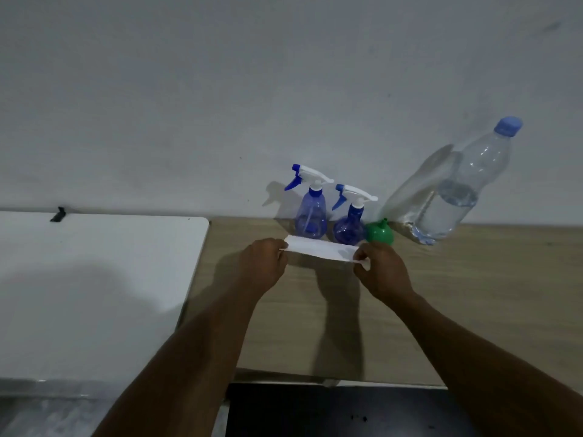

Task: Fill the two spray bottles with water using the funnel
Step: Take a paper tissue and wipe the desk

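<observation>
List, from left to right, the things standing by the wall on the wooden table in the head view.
In order: left spray bottle → right spray bottle → green funnel → large water bottle, capped and partly filled.

Two blue translucent plastic spray bottles stand upright beside an inverted green plastic funnel and a capped, part-filled clear plastic water bottle.
</observation>
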`<state>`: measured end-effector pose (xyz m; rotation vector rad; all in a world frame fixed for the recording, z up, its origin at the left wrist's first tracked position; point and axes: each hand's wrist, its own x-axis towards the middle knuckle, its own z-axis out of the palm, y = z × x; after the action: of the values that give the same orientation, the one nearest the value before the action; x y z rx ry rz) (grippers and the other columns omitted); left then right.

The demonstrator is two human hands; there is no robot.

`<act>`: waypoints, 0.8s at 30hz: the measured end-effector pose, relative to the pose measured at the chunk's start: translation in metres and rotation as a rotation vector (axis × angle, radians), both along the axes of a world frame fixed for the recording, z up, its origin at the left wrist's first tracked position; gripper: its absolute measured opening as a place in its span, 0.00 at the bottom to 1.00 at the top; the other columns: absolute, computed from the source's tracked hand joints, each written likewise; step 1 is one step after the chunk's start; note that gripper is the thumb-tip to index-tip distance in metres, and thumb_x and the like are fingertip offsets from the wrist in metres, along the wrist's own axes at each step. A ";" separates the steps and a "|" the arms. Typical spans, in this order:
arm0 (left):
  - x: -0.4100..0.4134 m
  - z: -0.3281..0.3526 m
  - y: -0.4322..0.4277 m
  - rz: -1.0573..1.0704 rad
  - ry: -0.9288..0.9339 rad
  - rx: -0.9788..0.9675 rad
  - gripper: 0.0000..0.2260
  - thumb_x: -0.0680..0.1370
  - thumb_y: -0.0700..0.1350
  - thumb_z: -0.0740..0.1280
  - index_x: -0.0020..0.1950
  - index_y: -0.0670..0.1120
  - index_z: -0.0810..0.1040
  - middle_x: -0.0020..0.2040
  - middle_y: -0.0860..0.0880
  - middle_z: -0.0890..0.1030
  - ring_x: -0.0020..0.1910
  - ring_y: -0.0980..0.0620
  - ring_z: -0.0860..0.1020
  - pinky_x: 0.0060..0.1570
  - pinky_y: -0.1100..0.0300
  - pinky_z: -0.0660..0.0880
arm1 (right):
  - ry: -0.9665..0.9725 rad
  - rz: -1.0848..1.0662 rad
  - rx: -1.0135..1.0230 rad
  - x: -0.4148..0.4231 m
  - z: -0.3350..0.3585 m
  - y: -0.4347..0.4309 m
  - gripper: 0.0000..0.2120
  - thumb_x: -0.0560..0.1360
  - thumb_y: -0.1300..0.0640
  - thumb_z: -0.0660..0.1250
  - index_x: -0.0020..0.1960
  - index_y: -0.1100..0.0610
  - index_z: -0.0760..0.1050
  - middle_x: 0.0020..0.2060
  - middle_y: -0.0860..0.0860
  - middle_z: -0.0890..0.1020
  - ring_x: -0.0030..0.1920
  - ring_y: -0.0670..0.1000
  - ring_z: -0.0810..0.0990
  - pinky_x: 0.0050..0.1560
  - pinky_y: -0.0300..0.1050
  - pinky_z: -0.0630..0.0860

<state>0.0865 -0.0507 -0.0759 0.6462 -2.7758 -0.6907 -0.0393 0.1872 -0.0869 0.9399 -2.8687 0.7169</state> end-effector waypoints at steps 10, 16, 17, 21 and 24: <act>0.038 -0.070 -0.008 -0.108 -0.317 -0.080 0.31 0.75 0.56 0.57 0.78 0.50 0.64 0.76 0.44 0.67 0.75 0.44 0.65 0.74 0.51 0.62 | 0.178 0.229 0.215 0.034 -0.057 -0.009 0.17 0.73 0.44 0.63 0.56 0.50 0.80 0.60 0.51 0.79 0.62 0.57 0.74 0.54 0.53 0.74; 0.063 -0.092 -0.007 -0.100 -0.252 -0.171 0.32 0.78 0.59 0.50 0.78 0.45 0.63 0.78 0.41 0.64 0.77 0.41 0.61 0.76 0.46 0.59 | 0.070 0.551 0.398 0.018 -0.074 -0.064 0.27 0.82 0.42 0.48 0.80 0.47 0.56 0.80 0.49 0.54 0.80 0.55 0.49 0.76 0.60 0.51; 0.064 -0.096 -0.004 -0.094 -0.256 -0.170 0.31 0.79 0.59 0.51 0.78 0.46 0.63 0.79 0.42 0.62 0.78 0.41 0.59 0.76 0.46 0.59 | 0.039 0.567 0.429 0.017 -0.080 -0.069 0.29 0.82 0.39 0.45 0.81 0.47 0.51 0.81 0.48 0.50 0.81 0.53 0.45 0.78 0.60 0.47; 0.064 -0.104 0.007 -0.048 -0.247 -0.190 0.27 0.82 0.58 0.56 0.79 0.48 0.62 0.81 0.43 0.58 0.80 0.42 0.55 0.75 0.45 0.57 | 0.004 0.545 0.415 0.019 -0.092 -0.072 0.34 0.80 0.32 0.40 0.81 0.47 0.43 0.81 0.47 0.45 0.80 0.50 0.40 0.78 0.59 0.43; 0.058 -0.104 0.016 -0.047 -0.242 -0.184 0.27 0.81 0.57 0.57 0.78 0.49 0.63 0.80 0.43 0.59 0.80 0.42 0.55 0.75 0.45 0.57 | -0.008 0.536 0.394 0.015 -0.088 -0.064 0.36 0.78 0.30 0.37 0.81 0.46 0.45 0.81 0.46 0.46 0.80 0.49 0.42 0.78 0.58 0.42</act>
<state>0.1448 -0.0349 -0.1799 0.6688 -3.0374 -0.3803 -0.0248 0.1228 -0.1750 1.7936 -2.8268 0.1555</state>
